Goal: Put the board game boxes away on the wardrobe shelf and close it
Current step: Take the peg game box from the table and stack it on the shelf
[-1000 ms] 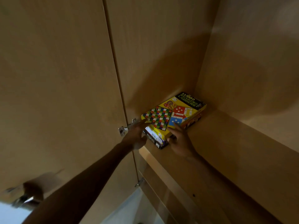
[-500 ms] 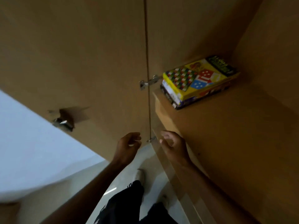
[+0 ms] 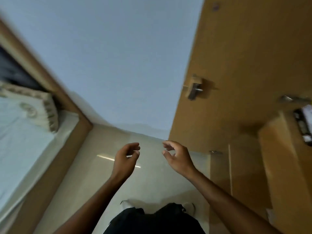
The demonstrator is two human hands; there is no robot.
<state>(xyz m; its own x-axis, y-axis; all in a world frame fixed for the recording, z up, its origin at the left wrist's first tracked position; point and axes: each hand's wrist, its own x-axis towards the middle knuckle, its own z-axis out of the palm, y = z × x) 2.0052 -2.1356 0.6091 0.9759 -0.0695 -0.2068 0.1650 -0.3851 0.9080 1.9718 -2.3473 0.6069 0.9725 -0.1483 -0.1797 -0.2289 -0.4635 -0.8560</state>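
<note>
Both hands hang empty in the air over the pale floor, well left of the wardrobe. My left hand (image 3: pixel 125 159) has loosely curled fingers and holds nothing. My right hand (image 3: pixel 177 157) is also relaxed, fingers half bent, holding nothing. The open wooden wardrobe door (image 3: pixel 228 65) stands at the right with a metal latch (image 3: pixel 194 90) near its edge. The board game boxes (image 3: pixel 303 125) show only as a blurred dark end at the far right edge, lying on the wardrobe shelf (image 3: pixel 276 149). The whole view is motion-blurred.
A bed with a white sheet (image 3: pixel 22 141) and a patterned pillow (image 3: pixel 33 112) lies at the left inside a wooden frame (image 3: pixel 55 159). A pale wall (image 3: pixel 109 56) fills the middle. My dark trousers (image 3: pixel 152 220) show at the bottom over the glossy floor (image 3: pixel 148 186).
My hands have left the stacked boxes on the shelf and dropped away empty. The view has swung left and down, so the shelf and boxes slid to the far right edge.
</note>
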